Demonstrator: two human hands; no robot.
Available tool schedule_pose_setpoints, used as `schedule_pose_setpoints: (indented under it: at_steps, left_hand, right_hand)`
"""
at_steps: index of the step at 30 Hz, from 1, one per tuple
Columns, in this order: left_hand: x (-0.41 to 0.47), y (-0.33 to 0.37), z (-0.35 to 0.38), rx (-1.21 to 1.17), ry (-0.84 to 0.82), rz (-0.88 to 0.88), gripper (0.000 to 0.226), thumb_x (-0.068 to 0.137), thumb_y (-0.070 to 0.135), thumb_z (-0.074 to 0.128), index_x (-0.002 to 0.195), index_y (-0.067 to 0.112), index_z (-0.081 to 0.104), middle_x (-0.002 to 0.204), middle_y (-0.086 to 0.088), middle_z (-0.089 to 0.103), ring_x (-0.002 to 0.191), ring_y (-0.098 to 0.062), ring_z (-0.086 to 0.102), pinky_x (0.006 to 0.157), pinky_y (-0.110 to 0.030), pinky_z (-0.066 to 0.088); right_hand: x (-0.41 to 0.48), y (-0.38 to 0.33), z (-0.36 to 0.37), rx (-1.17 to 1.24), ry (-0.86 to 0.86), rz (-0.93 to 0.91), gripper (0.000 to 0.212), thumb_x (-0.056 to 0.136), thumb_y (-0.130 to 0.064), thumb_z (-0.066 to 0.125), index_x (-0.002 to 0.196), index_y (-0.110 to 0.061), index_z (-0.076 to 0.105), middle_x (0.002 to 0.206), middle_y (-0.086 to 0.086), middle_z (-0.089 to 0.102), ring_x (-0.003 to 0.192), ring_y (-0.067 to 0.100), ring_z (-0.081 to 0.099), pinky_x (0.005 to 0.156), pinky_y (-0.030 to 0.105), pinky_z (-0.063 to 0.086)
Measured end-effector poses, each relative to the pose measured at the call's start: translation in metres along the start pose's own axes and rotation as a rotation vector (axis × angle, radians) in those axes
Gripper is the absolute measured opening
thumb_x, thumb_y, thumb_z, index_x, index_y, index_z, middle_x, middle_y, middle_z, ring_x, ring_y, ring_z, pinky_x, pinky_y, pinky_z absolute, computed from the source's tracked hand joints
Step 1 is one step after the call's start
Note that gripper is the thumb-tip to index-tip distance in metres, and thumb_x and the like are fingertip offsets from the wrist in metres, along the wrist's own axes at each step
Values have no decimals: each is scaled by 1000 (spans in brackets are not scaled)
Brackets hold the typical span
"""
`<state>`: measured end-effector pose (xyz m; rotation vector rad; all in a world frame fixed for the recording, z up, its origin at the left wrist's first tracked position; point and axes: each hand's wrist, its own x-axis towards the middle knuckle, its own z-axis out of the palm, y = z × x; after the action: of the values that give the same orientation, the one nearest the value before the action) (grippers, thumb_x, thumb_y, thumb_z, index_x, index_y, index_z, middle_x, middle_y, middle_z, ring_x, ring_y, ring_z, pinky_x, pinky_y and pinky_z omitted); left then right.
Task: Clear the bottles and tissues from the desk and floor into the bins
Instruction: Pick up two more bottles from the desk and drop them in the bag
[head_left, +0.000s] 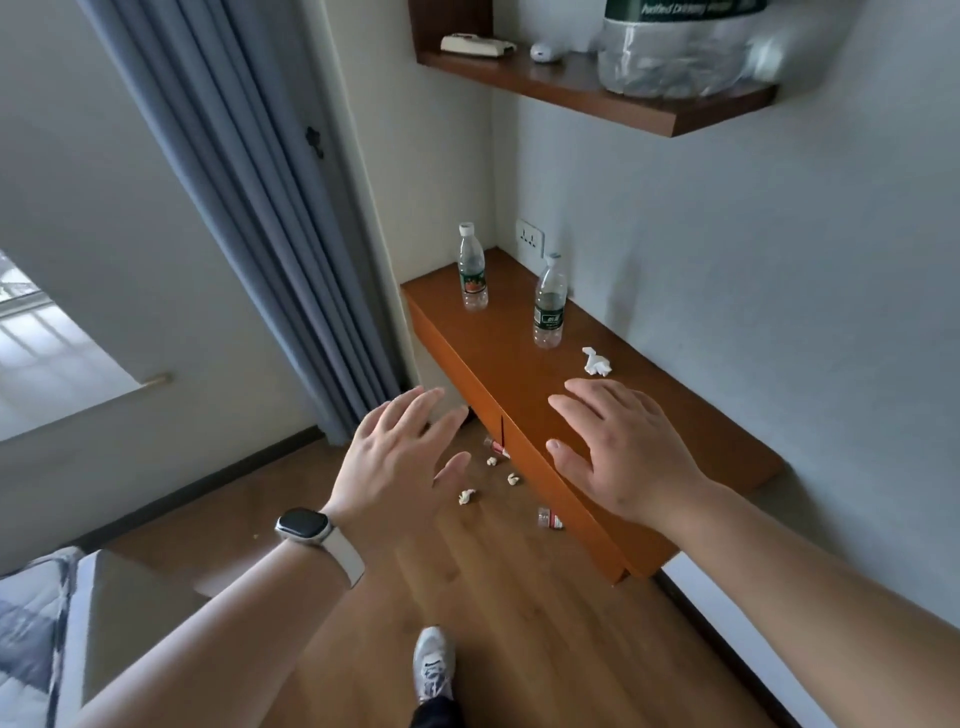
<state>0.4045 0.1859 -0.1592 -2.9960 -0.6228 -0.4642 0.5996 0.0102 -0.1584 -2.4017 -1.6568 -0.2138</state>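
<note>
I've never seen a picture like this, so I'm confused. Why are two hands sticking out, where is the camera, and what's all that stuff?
The camera sits on a person's head and looks forward and down, so you see their own arms reaching out. The left hand, with a watch on its wrist, and the right hand are both open and hold nothing. In front of them is a brown desk. A corner bottle and a nearer bottle stand on it, and a crumpled tissue lies close by. On the wooden floor lie three tissue balls and two small bottles, partly hidden by the desk. The person's shoe shows at the bottom. No bin is in view.
</note>
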Motion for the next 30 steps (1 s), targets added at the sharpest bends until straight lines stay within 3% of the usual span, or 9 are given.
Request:
schedule_pose_setpoints:
  at_steps: [10,17,23,30]
  left_hand:
    - [106,-113,32,-98,-55,61,48,94,52,34,131,26,52,140,-5,53,136,-28,43,106,-52,41]
    - [170,-172,53,-156,-57,153,47,92,47,46,132,24,55,141,-6,54,134,-30,46,104,-54,43]
    - [199,-191,65,-160,-97,196,50,94,48,40,137,26,52,147,-4,48,139,-28,39,111,-50,35]
    - [236,-202,90,-163,-202,193,53,99,52,35,148,32,35,159,1,29,148,-22,19,120,-46,21]
  right_hand:
    - [125,-14,23,-95,-50,151,51,96,-51,36,134,-21,51,140,1,50,130,22,44,103,42,40]
    - [189,-29,37,-159,-65,274,50,96,-51,35,134,-22,51,138,-1,51,128,21,46,102,40,41]
    - [213,-29,51,-157,-102,326,52,96,-52,33,136,-22,49,140,-2,48,130,20,43,105,39,37]
    - [244,-3,74,-130,-115,364,53,96,-52,31,137,-22,46,138,-3,47,128,19,42,104,40,37]
